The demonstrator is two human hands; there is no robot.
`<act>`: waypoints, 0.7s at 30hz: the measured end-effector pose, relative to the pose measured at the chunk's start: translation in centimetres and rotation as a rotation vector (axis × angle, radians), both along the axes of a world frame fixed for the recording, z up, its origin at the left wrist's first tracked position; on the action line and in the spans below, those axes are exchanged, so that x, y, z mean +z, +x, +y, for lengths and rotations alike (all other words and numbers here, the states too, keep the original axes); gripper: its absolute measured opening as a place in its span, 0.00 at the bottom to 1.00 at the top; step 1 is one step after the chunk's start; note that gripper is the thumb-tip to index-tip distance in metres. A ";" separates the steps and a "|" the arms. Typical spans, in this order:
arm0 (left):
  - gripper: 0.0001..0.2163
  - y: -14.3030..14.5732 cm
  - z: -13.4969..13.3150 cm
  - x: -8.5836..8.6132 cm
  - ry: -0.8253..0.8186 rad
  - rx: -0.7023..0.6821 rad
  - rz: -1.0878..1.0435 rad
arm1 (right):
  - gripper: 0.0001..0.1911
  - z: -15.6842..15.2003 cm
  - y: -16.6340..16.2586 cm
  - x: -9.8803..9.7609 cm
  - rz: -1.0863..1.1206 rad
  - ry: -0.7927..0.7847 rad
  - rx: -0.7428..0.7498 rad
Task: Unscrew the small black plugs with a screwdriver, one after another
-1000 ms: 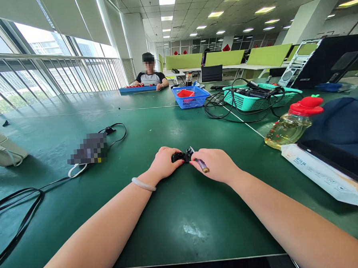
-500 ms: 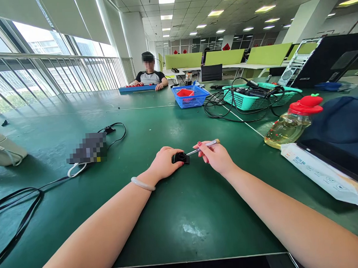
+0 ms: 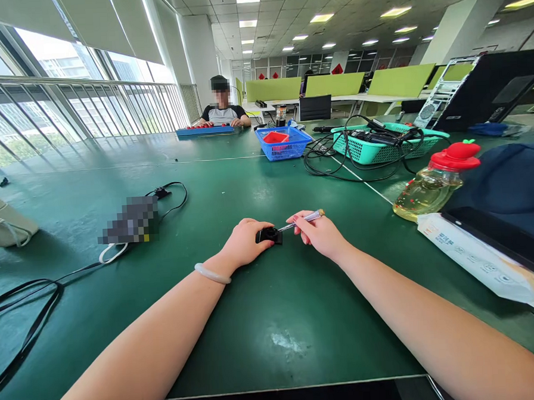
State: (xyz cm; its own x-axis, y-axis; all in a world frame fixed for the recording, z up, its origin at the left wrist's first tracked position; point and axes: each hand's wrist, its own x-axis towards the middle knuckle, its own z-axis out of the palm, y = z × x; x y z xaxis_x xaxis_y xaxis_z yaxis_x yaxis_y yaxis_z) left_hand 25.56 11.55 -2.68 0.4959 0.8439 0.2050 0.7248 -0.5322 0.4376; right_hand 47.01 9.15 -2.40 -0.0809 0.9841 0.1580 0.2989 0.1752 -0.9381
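One small black part [image 3: 276,236] sits pinched in my left fingers [image 3: 266,244], at the surface [image 3: 276,301]; my right fingers [image 3: 305,226] pinch a slim screwdriver-like tool [image 3: 315,215], tip at the part. I judge tool work in hand; next calls for steady alignment.

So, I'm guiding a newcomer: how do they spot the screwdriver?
On the green table, look to the picture's middle. The right hand holds the screwdriver, its shaft pointing at the black part in the left hand. Unlike that part, it is slim, with a golden end.
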 end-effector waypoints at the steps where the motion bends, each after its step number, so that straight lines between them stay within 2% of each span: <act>1: 0.19 0.0 0.0 0.0 -0.004 0.003 0.003 | 0.18 -0.2 0.0 0.1 -0.050 0.041 -0.009; 5: 0.19 0.0 0.0 0.0 -0.009 0.007 0.016 | 0.17 -0.9 -0.1 0.6 -0.098 0.190 -0.082; 8: 0.19 0.0 0.1 0.0 -0.001 0.003 0.017 | 0.16 -1.1 0.1 0.8 0.005 0.203 -0.093; 10: 0.18 0.0 0.1 0.0 0.003 -0.001 0.019 | 0.14 -1.1 0.2 0.9 0.027 0.206 -0.048; 16: 0.20 0.1 0.2 0.1 0.007 -0.029 0.039 | 0.09 -1.5 -0.3 1.5 -0.213 0.265 0.100; 21: 0.20 0.1 0.3 0.1 0.016 -0.024 0.060 | 0.12 -1.6 -0.3 1.5 -0.262 0.282 0.070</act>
State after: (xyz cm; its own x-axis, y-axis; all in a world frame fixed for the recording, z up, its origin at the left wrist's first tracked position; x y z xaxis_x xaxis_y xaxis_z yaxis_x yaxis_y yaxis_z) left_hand 25.63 11.82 -2.60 0.5277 0.8284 0.1879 0.7364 -0.5564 0.3849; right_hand 46.73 7.51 -0.87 -0.2195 0.8957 0.3868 0.5003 0.4437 -0.7435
